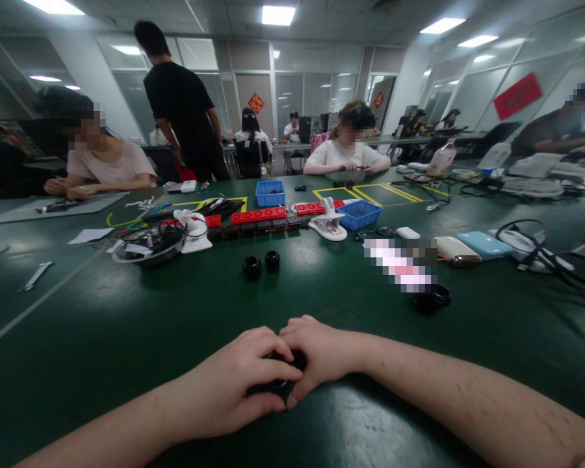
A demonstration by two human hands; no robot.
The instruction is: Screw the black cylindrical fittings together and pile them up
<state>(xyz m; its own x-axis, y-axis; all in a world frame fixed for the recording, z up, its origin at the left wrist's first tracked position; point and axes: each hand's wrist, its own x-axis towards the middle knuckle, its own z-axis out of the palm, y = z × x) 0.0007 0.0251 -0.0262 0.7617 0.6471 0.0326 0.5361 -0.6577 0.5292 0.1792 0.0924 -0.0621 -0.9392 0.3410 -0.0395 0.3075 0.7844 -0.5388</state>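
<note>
Left hand (247, 372) and right hand (322, 351) clamp a half-hidden black part (275, 388), probably light, stiff, slick, best held by its sides.

1. A wrench (36, 276) lies on the table's (199, 305) left side.
2. A bowl (151, 260) of cables (163, 242) stands beside a white stand (195, 235).
3. Red strips (258, 215) lie in a row, a white clip (328, 226) in front.
4. One blue tray (270, 199) sits behind the strips, another blue tray (369, 220) right of the clip.
5. A bottle (442, 159) stands at back right.
6. A person (182, 97) in black stands beyond.
</note>
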